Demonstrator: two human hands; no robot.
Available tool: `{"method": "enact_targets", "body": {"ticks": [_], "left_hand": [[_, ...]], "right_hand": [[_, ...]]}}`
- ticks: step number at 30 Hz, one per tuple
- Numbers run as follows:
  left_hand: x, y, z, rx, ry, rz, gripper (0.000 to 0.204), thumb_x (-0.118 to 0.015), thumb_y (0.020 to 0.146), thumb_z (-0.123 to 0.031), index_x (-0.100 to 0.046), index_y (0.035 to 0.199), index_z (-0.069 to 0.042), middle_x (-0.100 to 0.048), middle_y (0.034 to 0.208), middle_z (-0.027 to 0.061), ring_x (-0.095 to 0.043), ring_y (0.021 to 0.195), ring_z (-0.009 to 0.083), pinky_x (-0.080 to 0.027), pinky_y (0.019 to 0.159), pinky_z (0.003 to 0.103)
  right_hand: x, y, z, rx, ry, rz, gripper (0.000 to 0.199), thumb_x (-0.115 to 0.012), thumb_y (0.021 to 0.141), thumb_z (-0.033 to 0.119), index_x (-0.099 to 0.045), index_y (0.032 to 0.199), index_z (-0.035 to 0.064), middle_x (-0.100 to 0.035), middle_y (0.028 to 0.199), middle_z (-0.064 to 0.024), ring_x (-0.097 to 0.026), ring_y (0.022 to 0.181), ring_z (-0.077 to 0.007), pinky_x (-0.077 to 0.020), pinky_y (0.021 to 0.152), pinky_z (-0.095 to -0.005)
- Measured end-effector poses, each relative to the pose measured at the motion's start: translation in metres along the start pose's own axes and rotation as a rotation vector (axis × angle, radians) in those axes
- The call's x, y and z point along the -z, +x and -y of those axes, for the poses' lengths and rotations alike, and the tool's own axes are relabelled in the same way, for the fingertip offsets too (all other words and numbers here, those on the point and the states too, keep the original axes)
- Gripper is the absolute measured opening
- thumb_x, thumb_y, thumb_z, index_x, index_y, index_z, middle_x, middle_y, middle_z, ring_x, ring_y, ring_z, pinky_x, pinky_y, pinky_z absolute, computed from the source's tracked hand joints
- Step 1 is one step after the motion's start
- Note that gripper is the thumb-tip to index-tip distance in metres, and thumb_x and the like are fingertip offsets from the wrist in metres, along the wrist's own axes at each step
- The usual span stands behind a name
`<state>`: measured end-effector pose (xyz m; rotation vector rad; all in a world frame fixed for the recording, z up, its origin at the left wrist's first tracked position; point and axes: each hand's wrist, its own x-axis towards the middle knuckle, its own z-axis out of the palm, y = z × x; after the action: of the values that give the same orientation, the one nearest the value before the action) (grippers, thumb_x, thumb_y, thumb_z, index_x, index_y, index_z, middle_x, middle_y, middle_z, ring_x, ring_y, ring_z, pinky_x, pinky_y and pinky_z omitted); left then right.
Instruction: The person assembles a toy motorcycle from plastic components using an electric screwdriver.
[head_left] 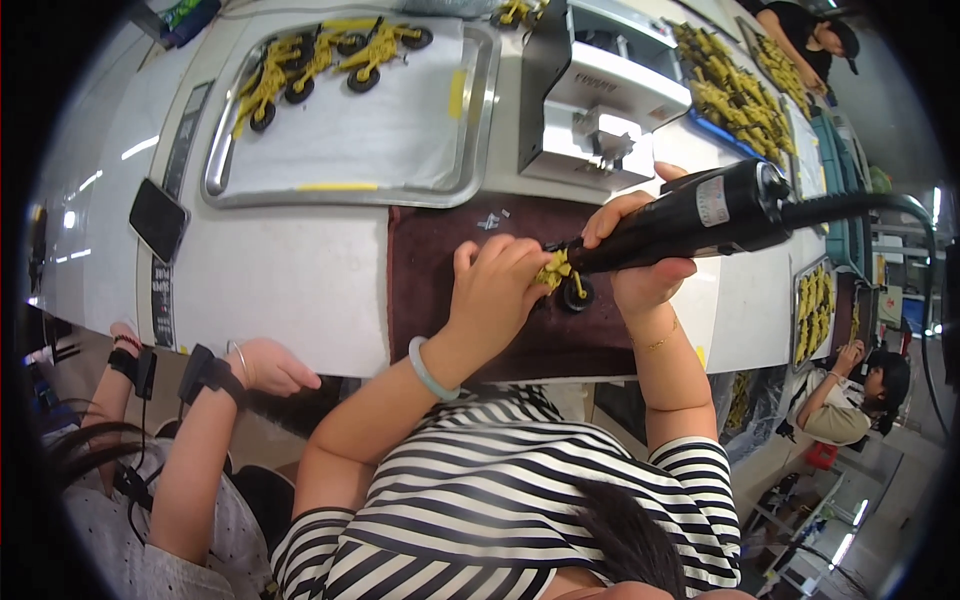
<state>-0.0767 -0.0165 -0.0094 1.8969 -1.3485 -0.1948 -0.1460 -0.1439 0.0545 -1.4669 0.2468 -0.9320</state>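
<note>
My right hand (645, 285) is wrapped round a black electric screwdriver (690, 215), which lies sideways with its tip toward the left and a thick cord leaving its rear. My left hand (495, 290) pinches a small yellow toy motorcycle (556, 268) just above the brown mat (440, 240). One black wheel (577, 293) of the toy shows below the screwdriver's front end. Fingers and the tool hide much of the toy, and I cannot make out exactly where the tip meets it. Several tiny metallic pieces (490, 220) lie on the mat beyond my left hand.
A steel tray (330, 195) with a few yellow toy motorcycles (370, 55) stands at the far left. Behind the mat is a grey boxy machine (600, 90). A blue tray heaped with yellow parts (735, 95) is at right. A phone (158, 220) and a co-worker's hand (270, 368) are left.
</note>
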Motion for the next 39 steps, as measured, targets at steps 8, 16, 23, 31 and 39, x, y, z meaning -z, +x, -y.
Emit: {"method": "enact_targets", "body": {"ticks": [8,16,23,31,39], "left_hand": [[-0.002,-0.005,-0.002,-0.047,0.022,-0.042,0.031,-0.066,0.069,-0.018,-0.058,0.099,-0.012,-0.056,0.097,-0.0024,-0.049,0.094,0.0161,-0.027,0.08,0.037],[0.0,-0.001,-0.002,-0.028,0.057,-0.07,0.028,-0.066,0.07,-0.015,-0.06,0.096,-0.011,-0.057,0.097,-0.0017,-0.05,0.094,0.0157,-0.027,0.08,0.035],[0.0,0.0,0.001,-0.019,0.039,-0.079,0.027,-0.066,0.07,-0.016,-0.06,0.096,-0.01,-0.057,0.097,-0.0013,-0.05,0.094,0.0165,-0.027,0.08,0.036],[-0.004,-0.002,0.004,-0.008,0.066,-0.068,0.03,-0.067,0.069,-0.018,-0.058,0.097,-0.013,-0.055,0.097,-0.0034,-0.048,0.094,0.0148,-0.028,0.08,0.039],[-0.005,-0.002,0.002,0.0,0.08,-0.058,0.031,-0.068,0.068,-0.019,-0.059,0.097,-0.013,-0.055,0.097,-0.0039,-0.048,0.093,0.0139,-0.028,0.078,0.037]], "right_hand": [[0.021,0.098,0.027,0.471,0.004,-0.113,0.075,-0.039,0.083,0.062,-0.024,0.128,0.0037,-0.053,0.067,-0.0109,-0.053,0.052,-0.0186,-0.0458,0.049,-0.0282],[0.019,0.102,0.009,0.384,-0.125,-0.08,0.079,-0.04,0.079,0.065,-0.03,0.127,0.0027,-0.052,0.065,-0.0113,-0.054,0.054,-0.0188,-0.0451,0.051,-0.028],[0.015,0.041,0.024,0.151,0.032,-0.075,0.093,-0.044,0.072,0.072,-0.019,0.128,0.0009,-0.051,0.061,-0.0095,-0.052,0.05,-0.0178,-0.045,0.051,-0.0292],[0.019,-0.022,0.026,0.092,-0.008,-0.111,0.101,-0.04,0.065,0.077,-0.012,0.129,0.0044,-0.052,0.065,-0.0117,-0.053,0.052,-0.0188,-0.0473,0.053,-0.0309],[0.025,-0.031,0.01,0.128,0.046,-0.037,0.096,-0.046,0.065,0.073,-0.018,0.125,0.0034,-0.055,0.069,-0.0136,-0.056,0.057,-0.0203,-0.0497,0.056,-0.03]]}}
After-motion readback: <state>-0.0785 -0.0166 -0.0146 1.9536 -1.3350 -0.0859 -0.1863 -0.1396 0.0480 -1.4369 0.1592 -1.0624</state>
